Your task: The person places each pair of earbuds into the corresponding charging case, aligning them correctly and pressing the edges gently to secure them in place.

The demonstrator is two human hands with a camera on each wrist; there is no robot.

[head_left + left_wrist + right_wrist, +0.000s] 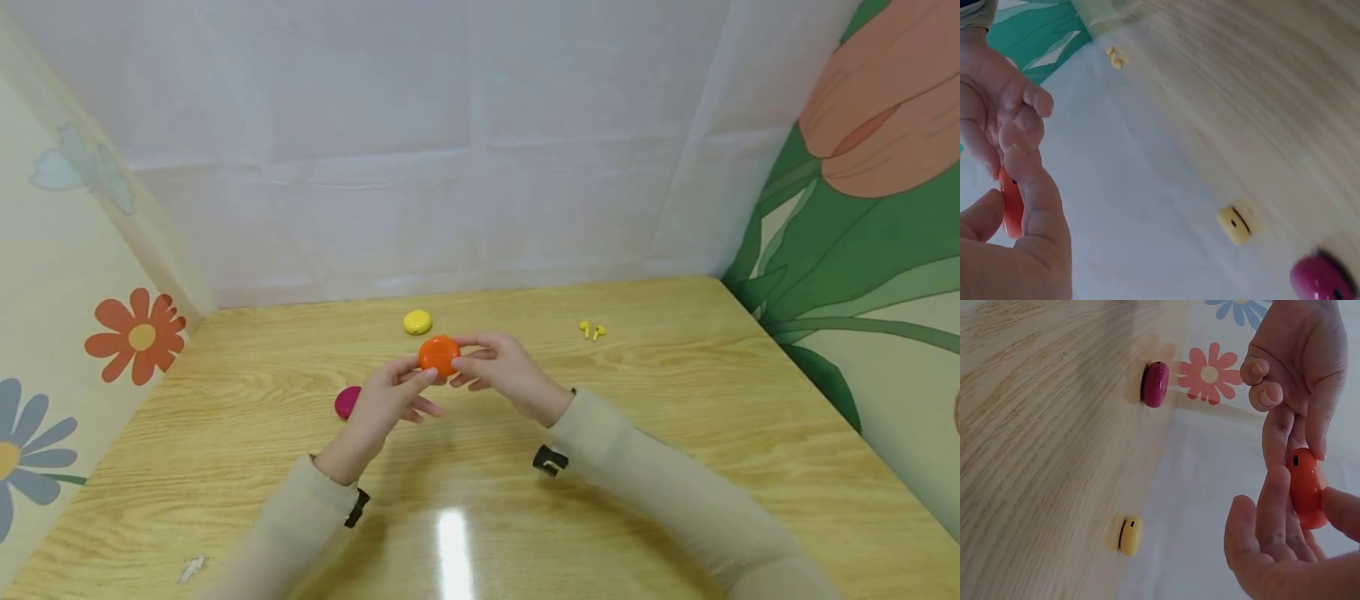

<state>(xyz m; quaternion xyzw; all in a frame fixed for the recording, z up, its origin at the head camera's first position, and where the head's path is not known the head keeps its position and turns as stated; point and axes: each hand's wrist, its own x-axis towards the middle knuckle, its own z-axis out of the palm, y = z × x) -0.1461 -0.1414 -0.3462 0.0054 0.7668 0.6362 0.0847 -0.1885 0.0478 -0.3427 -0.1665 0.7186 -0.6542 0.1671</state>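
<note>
An orange rounded earbud case (439, 356) is held up above the table between both hands. My left hand (381, 400) pinches its left side between thumb and fingers. From the other side my right hand (510, 372) grips it, thumb on the near face. The case looks closed, with a small dark slot on its edge in the right wrist view (1307, 487). Behind the left hand lies a magenta case (347, 402), partly covered by that hand. A yellow case (417, 322) rests on the table beyond the hands.
Two yellow earbuds (592, 330) lie at the back right of the wooden table (675, 350). A white sheet (480, 167) hangs behind the table's far edge. Flower-printed panels (45, 292) stand on either side. A light reflection shows on the near tabletop.
</note>
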